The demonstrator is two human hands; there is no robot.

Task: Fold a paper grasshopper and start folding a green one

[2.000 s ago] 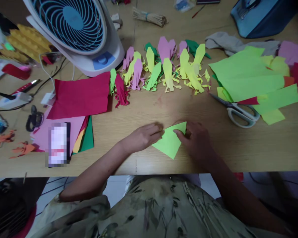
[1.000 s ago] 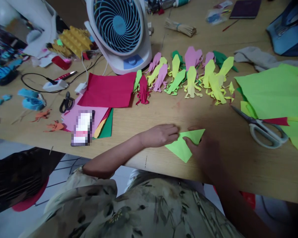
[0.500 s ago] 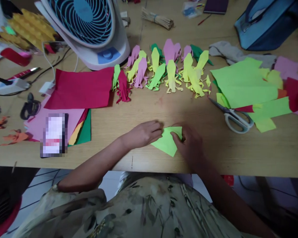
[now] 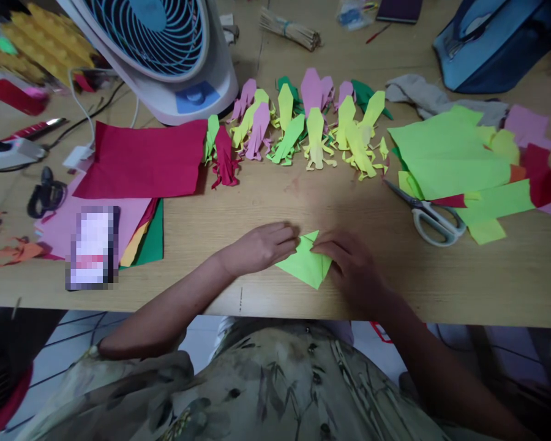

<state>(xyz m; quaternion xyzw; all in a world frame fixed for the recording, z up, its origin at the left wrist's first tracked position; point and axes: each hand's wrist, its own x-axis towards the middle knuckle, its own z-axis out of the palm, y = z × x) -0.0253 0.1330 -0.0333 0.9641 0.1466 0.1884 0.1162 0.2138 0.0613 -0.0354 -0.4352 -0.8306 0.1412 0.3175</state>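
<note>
A lime-green sheet of paper (image 4: 305, 266), folded over at its right side, lies on the table in front of me. My left hand (image 4: 267, 248) has its fingers pressed together on the paper's left edge, keeping hold of it. My right hand (image 4: 349, 260) pinches the folded flap at the paper's upper right, thumb and fingers closed on it. Beyond my hands stand several folded paper figures with cut legs, among them a yellow figure (image 4: 316, 138), a red figure (image 4: 224, 158) and a pink figure (image 4: 258, 130).
Scissors (image 4: 436, 223) lie at the right by green paper scraps (image 4: 454, 153). To the left are a red sheet (image 4: 142, 159), a stack of coloured paper (image 4: 149, 242) and a phone (image 4: 93, 248). Behind them stands a fan (image 4: 197, 92). A blue bag (image 4: 491, 49) sits back right.
My right hand has brought the paper's upper right corner over to the left, making a flap. My left hand stays in place on the paper. The view has shifted slightly.
</note>
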